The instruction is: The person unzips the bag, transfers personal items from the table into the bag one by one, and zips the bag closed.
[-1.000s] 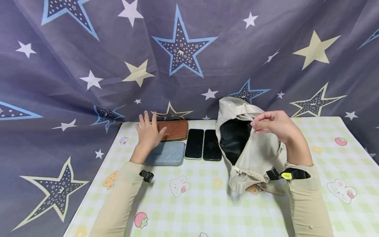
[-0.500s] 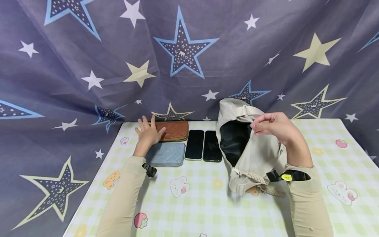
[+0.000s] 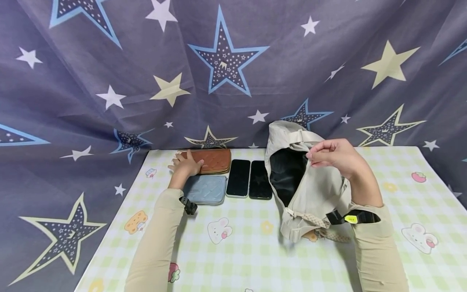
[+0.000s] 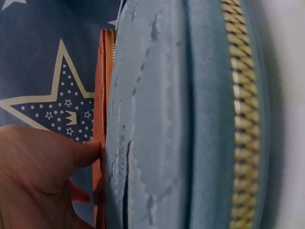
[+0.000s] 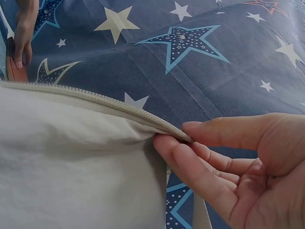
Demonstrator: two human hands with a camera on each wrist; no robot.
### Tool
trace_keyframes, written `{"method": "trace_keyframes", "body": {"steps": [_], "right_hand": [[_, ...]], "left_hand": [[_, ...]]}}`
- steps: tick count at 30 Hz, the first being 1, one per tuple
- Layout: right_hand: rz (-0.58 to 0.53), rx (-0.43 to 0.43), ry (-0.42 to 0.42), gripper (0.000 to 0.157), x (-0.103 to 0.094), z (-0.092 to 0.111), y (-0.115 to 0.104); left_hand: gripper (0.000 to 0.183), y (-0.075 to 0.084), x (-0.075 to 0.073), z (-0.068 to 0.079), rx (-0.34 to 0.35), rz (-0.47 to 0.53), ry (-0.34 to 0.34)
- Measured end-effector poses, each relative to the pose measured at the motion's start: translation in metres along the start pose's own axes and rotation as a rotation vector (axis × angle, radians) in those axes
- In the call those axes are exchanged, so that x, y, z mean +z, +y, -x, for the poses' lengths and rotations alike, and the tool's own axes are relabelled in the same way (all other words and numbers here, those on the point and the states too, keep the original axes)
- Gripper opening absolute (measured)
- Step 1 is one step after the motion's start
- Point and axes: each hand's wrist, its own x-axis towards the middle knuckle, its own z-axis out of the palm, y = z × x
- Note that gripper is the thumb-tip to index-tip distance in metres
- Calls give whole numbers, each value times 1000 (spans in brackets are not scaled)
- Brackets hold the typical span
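Note:
My left hand (image 3: 185, 166) lies over the left end of a brown zip wallet (image 3: 217, 161), fingers spread. Its thumb (image 4: 86, 151) touches the wallet's upper face in the left wrist view. Just in front lies a light blue zip wallet (image 3: 206, 190), whose gold zipper fills much of that view. My right hand (image 3: 337, 156) pinches the zippered edge of a cream bag (image 3: 322, 188) between thumb and fingers. The bag's mouth gapes, showing a black lining (image 3: 286, 172). From the right wrist, the pinched zipper edge (image 5: 119, 106) is seen close up, the fabric hanging below it.
Two black-screened phones, one light-edged (image 3: 238, 178) and one dark (image 3: 260, 180), lie side by side between the wallets and the bag. A woven strap (image 3: 313, 218) trails from the bag's front. A star-patterned curtain (image 3: 226, 113) hangs behind the checked tablecloth (image 3: 237, 259).
My left hand has come lower and closer over the brown wallet, its fingers looking shorter and more bent. The right hand keeps its pinch on the bag's edge.

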Motion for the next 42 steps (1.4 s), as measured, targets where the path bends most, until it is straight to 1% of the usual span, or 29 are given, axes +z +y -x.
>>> {"method": "trace_keyframes", "body": {"steps": [4, 7, 9, 11, 14, 17, 19, 23, 27, 29, 31, 32, 34, 36, 38, 39, 40, 42], "right_hand": [[1, 3, -3, 17, 1, -1, 0], [-1, 4, -5, 17, 1, -1, 1], [-6, 5, -5, 17, 1, -1, 1], [-9, 5, -4, 17, 2, -1, 0], [-10, 10, -3, 18, 3, -1, 0], [-12, 12, -6, 18, 4, -2, -1], [-15, 15, -6, 18, 4, -3, -2], [-13, 19, -2, 19, 4, -3, -3], [-9, 22, -6, 19, 4, -5, -2], [-7, 23, -5, 18, 4, -5, -1], [-6, 26, -5, 19, 4, -5, 0], [-6, 27, -5, 19, 4, -5, 0], [-13, 29, -7, 19, 4, -5, 1], [-15, 31, -9, 19, 5, -6, 1], [-16, 31, -9, 19, 5, -6, 1], [-16, 33, -11, 19, 5, -6, 2], [-14, 33, -11, 20, 5, -6, 2], [-12, 32, -11, 20, 5, -7, 2]], "left_hand": [[80, 2, -2, -2, -40, 49, -29], [85, 0, -7, -4, -56, 97, -22], [87, -5, -11, -6, -59, 154, 1], [88, -13, -16, -8, -51, 245, 26], [85, -27, -21, -12, -58, 409, 24], [78, -41, -25, -17, -90, 557, -5], [70, -47, -25, -20, -120, 613, -28], [57, -52, -25, -25, -159, 691, -58], [65, -50, -23, -28, -181, 732, -56], [74, -49, -23, -28, -187, 727, -55], [78, -49, -24, -28, -193, 730, -63], [75, -49, -25, -27, -195, 745, -67], [63, -51, -29, -24, -187, 778, -75], [45, -53, -35, -21, -169, 842, -92], [33, -55, -41, -18, -153, 930, -108], [32, -57, -46, -16, -147, 959, -125], [33, -58, -50, -14, -132, 996, -157], [51, -61, -57, -12, -114, 1091, -229]]}}
